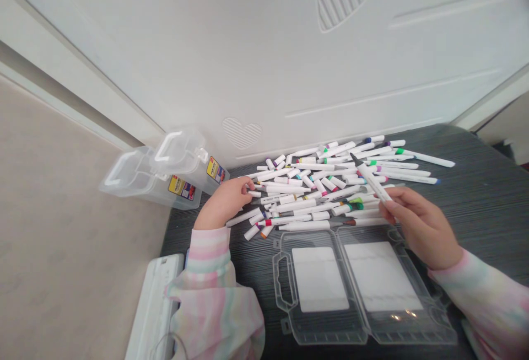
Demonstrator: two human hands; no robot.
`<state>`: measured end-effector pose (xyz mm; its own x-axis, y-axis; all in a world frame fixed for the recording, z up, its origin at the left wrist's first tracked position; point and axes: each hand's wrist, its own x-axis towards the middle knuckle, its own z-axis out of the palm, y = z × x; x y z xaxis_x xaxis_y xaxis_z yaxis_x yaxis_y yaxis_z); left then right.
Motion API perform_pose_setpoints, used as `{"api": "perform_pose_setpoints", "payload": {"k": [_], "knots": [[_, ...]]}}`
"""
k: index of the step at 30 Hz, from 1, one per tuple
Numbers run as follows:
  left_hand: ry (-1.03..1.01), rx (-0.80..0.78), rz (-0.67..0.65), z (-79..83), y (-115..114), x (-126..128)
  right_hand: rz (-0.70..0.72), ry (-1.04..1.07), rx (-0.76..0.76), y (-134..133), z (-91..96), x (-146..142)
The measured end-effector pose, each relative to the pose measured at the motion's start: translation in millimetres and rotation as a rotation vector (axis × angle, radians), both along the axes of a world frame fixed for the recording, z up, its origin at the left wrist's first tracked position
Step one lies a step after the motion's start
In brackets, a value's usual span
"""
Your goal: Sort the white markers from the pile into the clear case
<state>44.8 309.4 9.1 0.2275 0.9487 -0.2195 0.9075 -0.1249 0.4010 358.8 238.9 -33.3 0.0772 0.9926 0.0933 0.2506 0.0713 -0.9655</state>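
Note:
My right hand [417,222] grips a white marker [372,180] by its lower end, its bare dark grey tip pointing up and left above the pile. At the pile's left edge, my left hand [229,200] has its fingers curled together around a short white marker cap [254,194]; the fingers partly hide it. Many white markers [289,189] and loose caps with coloured ends lie in a heap between the hands. In front of them, a clear plastic case [359,294] lies open and flat, a white sheet in each half.
Two clear plastic boxes [144,175] with yellow labels stand at the left rear. A white panel [264,62] with embossed hearts rises behind the dark table [479,200]. At the lower left lies a long white object [155,299], partly hidden by my sleeve.

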Motion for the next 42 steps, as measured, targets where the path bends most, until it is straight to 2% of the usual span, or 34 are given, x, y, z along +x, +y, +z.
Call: {"api": "perform_pose_setpoints", "payload": {"k": [7, 11, 16, 23, 34, 42], "knots": [[0.040, 0.256, 0.075, -5.9, 6.4, 5.6, 0.012, -0.010, -0.002, 0.4, -3.5, 2.0], [0.059, 0.354, 0.034, -12.3, 9.8, 15.7, 0.004, 0.000, 0.007, -0.3, -3.3, 1.3], [0.098, 0.345, -0.034, -23.7, 7.8, 30.8, 0.013, -0.022, 0.021, 0.6, -1.9, 0.5], [0.163, 0.302, 0.002, -35.0, 5.3, 38.8, 0.021, -0.062, 0.022, 0.1, -1.3, 1.8], [0.178, 0.315, 0.084, -25.5, 8.9, 25.7, 0.035, -0.063, 0.021, -0.7, -2.7, 3.1], [0.172, 0.303, 0.111, -32.6, 11.7, 24.0, 0.045, -0.040, 0.016, -1.0, -6.1, 4.7]]}}
